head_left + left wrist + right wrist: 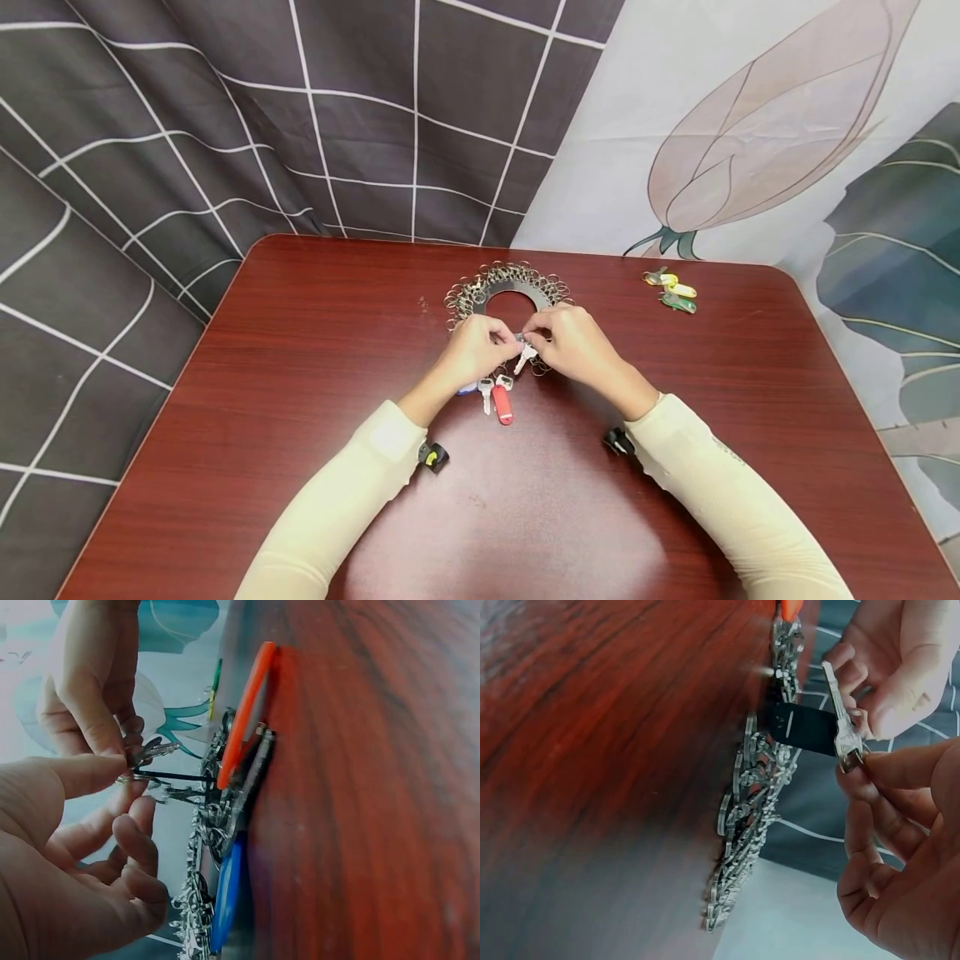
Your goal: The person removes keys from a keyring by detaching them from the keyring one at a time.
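Note:
Above the table's middle, both hands meet at a small metal key (526, 358) and its split ring (867, 750). My left hand (480, 346) pinches the ring between thumb and fingertips. Fingertips of my right hand (573, 342) pinch the key at its head, blade pointing away. A dark flat strip (806, 727) runs from the fingertips down to the pile of rings. Beneath the hands lies a grey ring-shaped plate (536, 293) bordered by many split rings (510, 271). At its near side rest a red key tag (503, 405), a silver key (486, 395) and a blue tag (229, 892), partly hidden in the head view.
At the back right of the reddish-brown table (360, 333) lie yellow key tags (681, 289) and a green tag (678, 303) with keys. A dark checked curtain (360, 125) and a flower-patterned cloth (750, 150) hang behind the table.

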### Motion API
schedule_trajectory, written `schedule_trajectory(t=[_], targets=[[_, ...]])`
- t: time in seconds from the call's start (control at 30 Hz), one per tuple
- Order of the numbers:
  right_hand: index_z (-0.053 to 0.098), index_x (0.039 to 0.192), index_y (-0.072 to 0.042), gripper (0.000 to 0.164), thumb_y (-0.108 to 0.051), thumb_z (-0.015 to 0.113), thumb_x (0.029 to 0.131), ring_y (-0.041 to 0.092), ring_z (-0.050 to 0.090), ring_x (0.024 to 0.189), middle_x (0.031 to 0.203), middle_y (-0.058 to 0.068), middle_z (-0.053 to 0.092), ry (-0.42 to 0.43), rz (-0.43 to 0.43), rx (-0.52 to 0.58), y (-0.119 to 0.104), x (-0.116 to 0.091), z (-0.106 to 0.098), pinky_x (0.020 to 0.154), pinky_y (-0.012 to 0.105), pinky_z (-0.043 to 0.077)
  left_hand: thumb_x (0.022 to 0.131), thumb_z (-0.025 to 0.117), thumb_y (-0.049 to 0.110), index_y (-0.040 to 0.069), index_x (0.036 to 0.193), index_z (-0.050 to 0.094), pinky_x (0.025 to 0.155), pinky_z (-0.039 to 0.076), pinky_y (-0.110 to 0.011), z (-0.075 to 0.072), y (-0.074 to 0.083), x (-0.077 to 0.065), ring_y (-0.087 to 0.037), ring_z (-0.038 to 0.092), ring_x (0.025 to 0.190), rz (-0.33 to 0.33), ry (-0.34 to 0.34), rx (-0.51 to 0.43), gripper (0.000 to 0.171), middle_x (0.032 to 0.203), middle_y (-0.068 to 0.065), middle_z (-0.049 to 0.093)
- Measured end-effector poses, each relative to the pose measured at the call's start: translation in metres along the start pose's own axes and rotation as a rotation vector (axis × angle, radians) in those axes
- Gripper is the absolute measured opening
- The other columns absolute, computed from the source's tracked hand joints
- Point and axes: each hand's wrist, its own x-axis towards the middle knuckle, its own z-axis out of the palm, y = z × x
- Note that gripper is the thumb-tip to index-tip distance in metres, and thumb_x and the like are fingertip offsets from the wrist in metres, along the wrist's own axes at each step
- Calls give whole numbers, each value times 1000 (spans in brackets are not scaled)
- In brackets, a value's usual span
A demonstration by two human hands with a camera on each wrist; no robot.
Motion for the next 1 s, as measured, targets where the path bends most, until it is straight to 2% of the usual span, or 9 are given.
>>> schedule_trajectory(t=[0.23,0.4,0.57,0.63,0.77,0.87,1.0], targets=[[76,81,-11,7,-10,69,80,23,65,78,78,3,75,-18,9,9,-4,2,-2,74,43,54,80,75,16,12,74,74,64,52,-28,-2,0,1,-12,60,65,-15,-27,-73,7,77,-2,69],[75,77,-12,9,-8,67,78,19,62,70,72,1,72,-15,38,-4,-2,4,-3,68,40,54,78,77,16,14,72,75,61,50,-27,0,-2,-1,-11,58,63,13,-4,-43,7,78,0,68],[74,77,-13,9,-9,66,80,18,56,65,68,-1,68,-15,44,-7,0,4,-6,62,37,50,78,77,16,16,70,74,67,49,-29,2,1,-3,-10,57,65,89,1,48,8,74,2,66],[74,79,-13,8,-10,67,82,19,56,66,69,-1,69,-13,51,0,2,3,-8,63,37,49,78,76,17,17,69,73,71,48,-29,4,1,-3,-9,56,66,129,-8,101,10,72,3,64],[74,82,-11,6,-12,68,84,20,59,70,74,2,71,-3,72,25,10,2,-13,66,40,50,78,78,20,18,68,70,70,48,-28,8,3,-4,-9,55,66,193,-30,216,13,71,5,60],[73,83,-10,6,-13,68,86,21,60,71,77,4,71,5,82,40,18,-1,-17,66,41,50,78,79,23,19,66,67,65,50,-29,9,6,-6,-10,55,67,203,-58,295,17,71,5,58],[73,86,-9,6,-13,69,87,22,62,73,83,7,73,34,86,34,31,-7,-24,68,43,52,80,77,24,20,65,65,68,53,-33,11,11,-7,-12,58,72,205,-129,401,19,75,5,59]])
